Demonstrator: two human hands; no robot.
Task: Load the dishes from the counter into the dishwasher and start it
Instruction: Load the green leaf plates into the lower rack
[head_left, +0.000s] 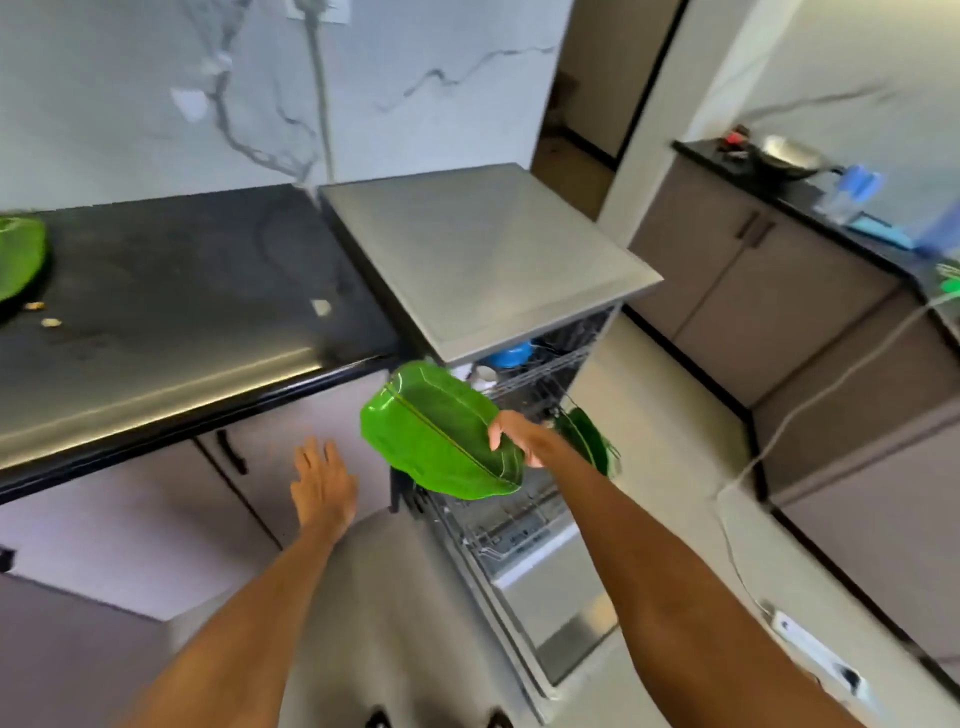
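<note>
Home kitchen. Black stone counter (171, 291) over grey cabinets (156, 519), marble-look wall (156, 93), freestanding dishwasher (478, 260) open with racks out, green leaf-shaped plate (436, 436) over it. Second counter (810, 208) across the room with a steel wok (787, 156). Tiled floor, doorway behind.

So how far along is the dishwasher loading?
Partly done: one green plate already stands in the open dishwasher, with a blue dish in the upper rack. The right hand holds another leaf plate above it. One more green dish waits on the counter.
</note>
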